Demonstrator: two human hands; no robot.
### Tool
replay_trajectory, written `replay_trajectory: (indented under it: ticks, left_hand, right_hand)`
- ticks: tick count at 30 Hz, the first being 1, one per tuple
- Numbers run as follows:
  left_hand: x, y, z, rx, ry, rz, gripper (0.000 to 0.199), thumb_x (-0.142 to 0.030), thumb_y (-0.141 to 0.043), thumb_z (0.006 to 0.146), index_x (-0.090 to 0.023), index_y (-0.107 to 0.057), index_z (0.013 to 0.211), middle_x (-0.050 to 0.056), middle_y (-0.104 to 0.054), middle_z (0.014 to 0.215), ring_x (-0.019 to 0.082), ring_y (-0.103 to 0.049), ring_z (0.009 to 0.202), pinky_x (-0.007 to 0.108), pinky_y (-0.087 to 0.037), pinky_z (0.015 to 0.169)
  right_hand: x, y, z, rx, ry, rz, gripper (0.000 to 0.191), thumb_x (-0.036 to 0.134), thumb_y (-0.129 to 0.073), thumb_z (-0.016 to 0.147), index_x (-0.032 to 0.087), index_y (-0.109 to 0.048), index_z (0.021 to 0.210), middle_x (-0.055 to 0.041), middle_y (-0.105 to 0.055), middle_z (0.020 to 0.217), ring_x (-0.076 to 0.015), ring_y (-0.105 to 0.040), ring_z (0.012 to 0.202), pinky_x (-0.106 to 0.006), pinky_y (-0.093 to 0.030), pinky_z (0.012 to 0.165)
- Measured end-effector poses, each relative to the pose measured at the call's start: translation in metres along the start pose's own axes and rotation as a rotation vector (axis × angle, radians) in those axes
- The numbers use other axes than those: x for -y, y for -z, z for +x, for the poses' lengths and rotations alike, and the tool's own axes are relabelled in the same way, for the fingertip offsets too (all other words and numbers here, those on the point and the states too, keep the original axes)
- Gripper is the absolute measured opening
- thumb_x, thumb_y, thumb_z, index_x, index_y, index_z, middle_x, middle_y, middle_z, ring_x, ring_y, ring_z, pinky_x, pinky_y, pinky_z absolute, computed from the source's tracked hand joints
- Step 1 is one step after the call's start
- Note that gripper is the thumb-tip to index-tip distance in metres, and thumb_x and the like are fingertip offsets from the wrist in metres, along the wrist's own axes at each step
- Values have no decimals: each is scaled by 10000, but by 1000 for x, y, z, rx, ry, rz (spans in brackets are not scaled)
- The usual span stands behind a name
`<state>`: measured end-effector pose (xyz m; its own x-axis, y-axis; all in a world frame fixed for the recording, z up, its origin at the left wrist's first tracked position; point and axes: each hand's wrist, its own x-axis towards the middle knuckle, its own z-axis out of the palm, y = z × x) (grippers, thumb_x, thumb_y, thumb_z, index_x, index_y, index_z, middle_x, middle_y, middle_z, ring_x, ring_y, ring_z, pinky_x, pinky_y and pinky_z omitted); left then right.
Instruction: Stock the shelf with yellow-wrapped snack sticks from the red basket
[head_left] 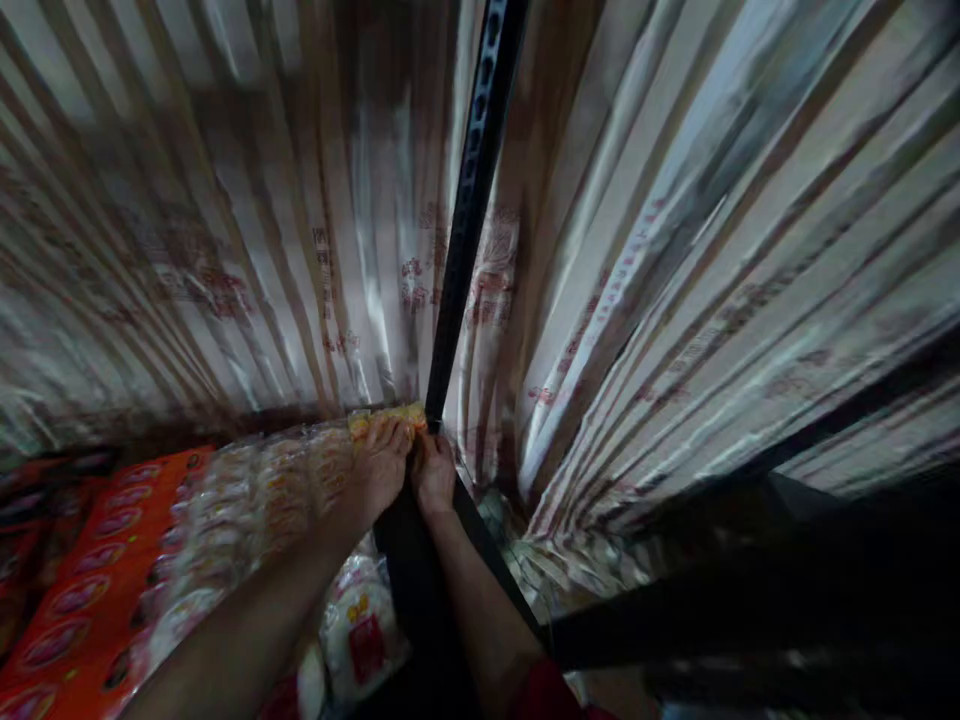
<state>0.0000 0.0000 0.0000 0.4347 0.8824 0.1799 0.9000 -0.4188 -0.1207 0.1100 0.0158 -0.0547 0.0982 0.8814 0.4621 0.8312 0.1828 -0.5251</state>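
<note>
Both hands reach to the far end of a row of packets, close to the foot of a black slotted post (469, 200). Over a yellow-orange packet (363, 424) lies my left hand (384, 465), its fingers bent onto the wrapping. My right hand (435, 475) is just beside it, at the dark shelf edge (420, 570) below the post; its fingers are curled and whatever is between them is too dim to make out. Clear-wrapped packets (281, 490) stand in rows to the left of my left hand.
Orange-red boxes (97, 570) lie at the left. A round white packet with a red label (364, 635) is near the front. Pale printed plastic sheeting (300, 250) hangs behind in folds. A dark rail (825, 420) crosses the right side.
</note>
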Motion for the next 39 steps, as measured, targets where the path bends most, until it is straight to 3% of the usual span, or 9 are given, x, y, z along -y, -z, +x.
replay_trajectory:
  ticks: [8, 14, 16, 23, 30, 39]
  left_hand:
    - [-1, -1, -2, -45, -13, 9, 437, -109, -293, 902, -46, -480, 1292, 155, -414, 1413, 262, -315, 1348, 510, -192, 1144]
    - [-3, -5, -26, -161, -6, -46, 418, -123, -330, 898, -130, -519, 1270, 113, -405, 1429, 247, -277, 1368, 480, -245, 1130]
    - [-6, 0, -38, -127, -2, -53, 413, -121, -336, 889, -128, -539, 1249, 112, -410, 1427, 243, -271, 1371, 470, -235, 1135]
    - [-19, 31, -60, 165, 14, -39, 480, -114, -337, 841, -43, -489, 1291, 164, -429, 1407, 261, -287, 1361, 455, -164, 1153]
    - [-18, 28, -60, 177, 67, -6, 481, -85, -282, 849, -36, -503, 1273, 170, -459, 1383, 255, -335, 1341, 467, -174, 1143]
    - [-16, 32, -54, 213, 60, -16, 468, -125, -318, 852, -1, -507, 1261, 203, -462, 1370, 279, -342, 1334, 481, -145, 1148]
  right_hand:
    - [-4, -8, -1, -70, 5, 81, 361, 91, -406, 838, 149, -613, 1127, -120, -575, 977, -215, -541, 908, -336, -454, 828]
    - [-4, -8, 0, -109, 36, 106, 342, 97, -400, 829, 143, -573, 1121, -128, -561, 1003, -235, -511, 979, -392, -436, 887]
    - [-2, -6, 1, -116, 46, 138, 312, 94, -395, 831, 142, -577, 1079, -123, -570, 992, -230, -511, 983, -392, -432, 901]
    - [5, 7, -9, -38, 108, 285, 248, 152, -415, 870, 167, -601, 1033, -89, -606, 979, -192, -559, 946, -323, -465, 877]
    - [18, 13, -21, 121, 148, 110, 344, 186, -545, 821, 177, -569, 1164, -117, -600, 1111, -234, -535, 1052, -349, -459, 905]
    - [16, 6, -20, 113, 65, 189, 224, 156, -558, 786, 158, -602, 1005, -105, -630, 982, -223, -568, 939, -342, -470, 842]
